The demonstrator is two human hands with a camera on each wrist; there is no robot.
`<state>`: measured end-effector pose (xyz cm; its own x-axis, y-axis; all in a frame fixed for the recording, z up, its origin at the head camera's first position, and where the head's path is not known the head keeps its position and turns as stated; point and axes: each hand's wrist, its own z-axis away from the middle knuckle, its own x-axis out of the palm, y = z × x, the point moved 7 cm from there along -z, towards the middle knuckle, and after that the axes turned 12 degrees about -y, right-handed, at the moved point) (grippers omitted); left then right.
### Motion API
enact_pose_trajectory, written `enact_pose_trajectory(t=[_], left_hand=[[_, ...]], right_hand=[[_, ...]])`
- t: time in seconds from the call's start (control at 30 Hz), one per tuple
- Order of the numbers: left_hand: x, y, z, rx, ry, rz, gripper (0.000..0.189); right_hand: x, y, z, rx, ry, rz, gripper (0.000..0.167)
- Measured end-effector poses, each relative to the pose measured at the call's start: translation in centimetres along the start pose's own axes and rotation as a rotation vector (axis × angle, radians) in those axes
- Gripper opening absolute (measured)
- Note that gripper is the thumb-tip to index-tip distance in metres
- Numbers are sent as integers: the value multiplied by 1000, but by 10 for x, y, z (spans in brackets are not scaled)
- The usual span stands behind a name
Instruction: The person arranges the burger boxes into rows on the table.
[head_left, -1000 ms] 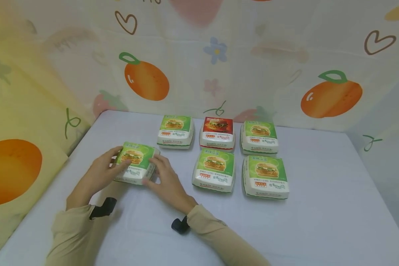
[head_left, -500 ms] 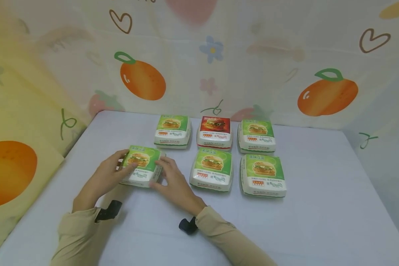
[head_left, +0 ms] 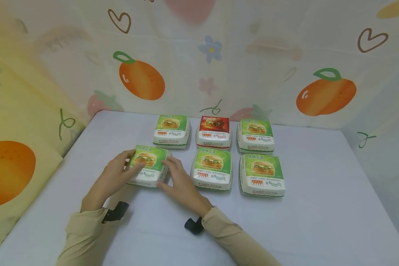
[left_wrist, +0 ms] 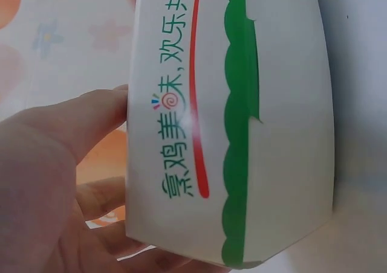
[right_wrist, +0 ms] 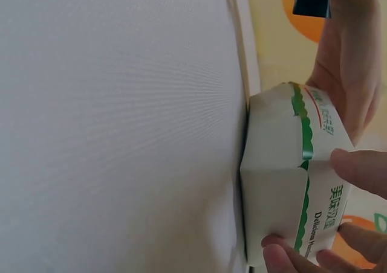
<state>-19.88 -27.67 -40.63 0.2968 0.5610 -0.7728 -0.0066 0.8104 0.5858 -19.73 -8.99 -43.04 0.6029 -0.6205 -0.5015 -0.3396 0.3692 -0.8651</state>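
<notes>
A white-and-green burger box (head_left: pixel 150 170) lies at the left end of the front row in the head view, a narrow gap from the box on its right. My left hand (head_left: pixel 111 179) grips its left side, thumb over the lid, fingers behind and mostly hidden. On the opposite side my right hand (head_left: pixel 185 190) holds it, thumb near the front corner and fingertips along the right edge. The left wrist view shows the box's front face (left_wrist: pixel 290 152) upright. In the right wrist view, the box (right_wrist: pixel 272 188) rests flat on the table between both hands.
Behind stand a green burger box (head_left: pixel 171 132), a red one (head_left: pixel 214 133) and another green one (head_left: pixel 255 136). Two green boxes, a middle one (head_left: pixel 211 170) and a right one (head_left: pixel 262 176), share the front row. A patterned curtain (head_left: pixel 252 81) hangs behind the white table (head_left: pixel 326 207).
Both hands have slid the burger box rightward across the table, closer to the middle front box. The head view has shifted slightly. The other boxes stay in their places.
</notes>
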Motion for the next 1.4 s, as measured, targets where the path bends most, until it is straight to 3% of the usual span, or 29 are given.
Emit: enact_pose_trajectory(t=[0.43,0.83,1.4], left_hand=[[9,11,-5,11,9,-7,77],[14,18,-6,24,1,-2,73],[15,23,-9,62,-25,21,71]], right_hand=[[-1,-4,12,104,-15,4,66],[-1,-7,17,93,10,-8,61],[-7,-1,21,168,30,-65,69]])
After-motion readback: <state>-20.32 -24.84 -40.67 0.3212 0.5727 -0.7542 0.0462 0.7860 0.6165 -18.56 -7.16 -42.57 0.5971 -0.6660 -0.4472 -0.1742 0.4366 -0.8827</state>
